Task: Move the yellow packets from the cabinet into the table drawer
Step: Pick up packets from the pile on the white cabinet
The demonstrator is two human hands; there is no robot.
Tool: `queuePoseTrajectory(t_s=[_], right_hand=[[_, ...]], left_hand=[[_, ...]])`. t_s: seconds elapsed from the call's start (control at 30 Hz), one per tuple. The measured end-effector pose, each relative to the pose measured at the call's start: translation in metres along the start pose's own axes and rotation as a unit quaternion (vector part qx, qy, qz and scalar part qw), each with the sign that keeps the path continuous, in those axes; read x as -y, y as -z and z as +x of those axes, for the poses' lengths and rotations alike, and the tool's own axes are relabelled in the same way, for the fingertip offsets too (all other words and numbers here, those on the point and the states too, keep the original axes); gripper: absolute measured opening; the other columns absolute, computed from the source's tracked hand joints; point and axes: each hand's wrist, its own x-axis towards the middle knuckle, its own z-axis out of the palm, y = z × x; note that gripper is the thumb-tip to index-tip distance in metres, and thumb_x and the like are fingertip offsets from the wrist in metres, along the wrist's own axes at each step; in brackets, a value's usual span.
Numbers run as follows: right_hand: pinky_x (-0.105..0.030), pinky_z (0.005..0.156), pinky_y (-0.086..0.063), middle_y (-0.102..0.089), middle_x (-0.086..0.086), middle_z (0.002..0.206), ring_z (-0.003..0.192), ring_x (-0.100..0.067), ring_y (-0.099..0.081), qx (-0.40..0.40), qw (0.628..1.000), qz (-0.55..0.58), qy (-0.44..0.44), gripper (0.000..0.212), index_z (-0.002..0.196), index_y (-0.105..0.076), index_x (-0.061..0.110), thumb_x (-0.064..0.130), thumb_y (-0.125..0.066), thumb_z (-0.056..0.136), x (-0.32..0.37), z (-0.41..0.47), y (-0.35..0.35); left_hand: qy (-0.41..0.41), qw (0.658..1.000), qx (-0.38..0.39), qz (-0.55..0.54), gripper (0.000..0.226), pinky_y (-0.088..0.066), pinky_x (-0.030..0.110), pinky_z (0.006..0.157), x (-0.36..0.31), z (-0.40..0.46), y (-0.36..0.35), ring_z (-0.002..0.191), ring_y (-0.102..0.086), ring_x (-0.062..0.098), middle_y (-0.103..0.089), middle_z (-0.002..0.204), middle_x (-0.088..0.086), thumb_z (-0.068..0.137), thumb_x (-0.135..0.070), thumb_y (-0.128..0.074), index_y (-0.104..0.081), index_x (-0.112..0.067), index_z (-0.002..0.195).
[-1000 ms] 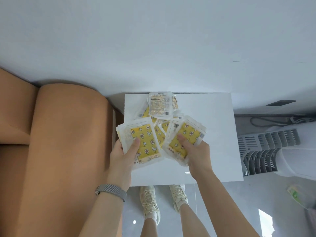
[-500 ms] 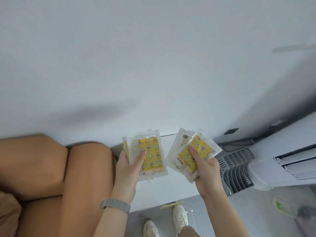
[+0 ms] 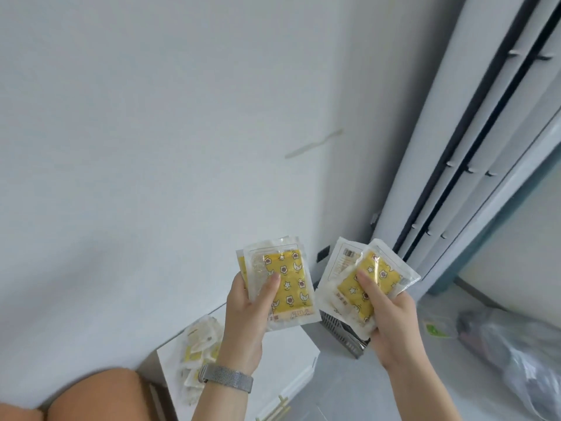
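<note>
My left hand [image 3: 246,311] grips a small stack of yellow packets [image 3: 288,281] with star and flower prints, thumb pressed on the front one. My right hand [image 3: 387,314] holds another few yellow packets [image 3: 361,284], thumb across the top one, with a white-backed packet behind them. Both stacks are raised in front of the wall. Below them, several more yellow packets [image 3: 198,347] lie in a loose pile on the white cabinet top [image 3: 285,350]. No table drawer is in view.
A tan sofa arm [image 3: 100,396] sits at the lower left beside the cabinet. A tall white air conditioner [image 3: 473,123] stands at the right, its grille [image 3: 340,332] near the floor. A clear plastic bag [image 3: 522,354] lies on the grey floor.
The view has swung up and to the right. Both hands have lifted their packets away from the pile on the cabinet top, which now lies below them.
</note>
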Motion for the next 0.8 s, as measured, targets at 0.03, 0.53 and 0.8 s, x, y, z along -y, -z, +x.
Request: queuePoseTrajectory(t_s=[0.03, 0.53, 0.8], right_hand=[[-0.050, 0.085, -0.057, -0.075, -0.011, 0.101, 0.092, -0.028, -0.073, -0.015, 1.000, 0.012, 0.002, 0.022, 0.109, -0.069, 0.006, 0.015, -0.065, 0.090, 0.007, -0.004, 0.018], [-0.032, 0.060, -0.060, -0.076, -0.013, 0.098, 0.084, -0.025, -0.075, -0.271, 0.952, 0.093, 0.107, 0.015, 0.103, -0.069, 0.004, 0.009, -0.062, 0.092, 0.116, -0.129, 0.312], [-0.034, 0.063, -0.060, -0.075, -0.018, 0.095, 0.084, -0.031, -0.074, -0.456, 0.863, 0.124, 0.182, 0.017, 0.099, -0.071, 0.000, 0.013, -0.065, 0.089, 0.127, -0.230, 0.399]], left_hand=[[0.005, 1.000, 0.014, 0.004, 0.026, -0.061, 0.039, 0.069, 0.003, -0.007, -0.016, 0.094, -0.073, 0.026, -0.075, 0.106, 0.007, 0.090, -0.017, -0.067, -0.062, -0.010, 0.114], [0.070, 0.948, 0.300, 0.082, 0.033, -0.060, 0.047, 0.081, 0.082, -0.155, -0.284, 0.095, -0.074, 0.020, -0.076, 0.103, -0.001, 0.085, -0.024, -0.069, -0.061, -0.016, 0.116], [0.111, 0.843, 0.517, 0.101, 0.025, -0.060, 0.030, 0.066, 0.112, -0.254, -0.393, 0.090, -0.075, 0.019, -0.077, 0.100, 0.001, 0.089, -0.019, -0.066, -0.060, -0.015, 0.112]])
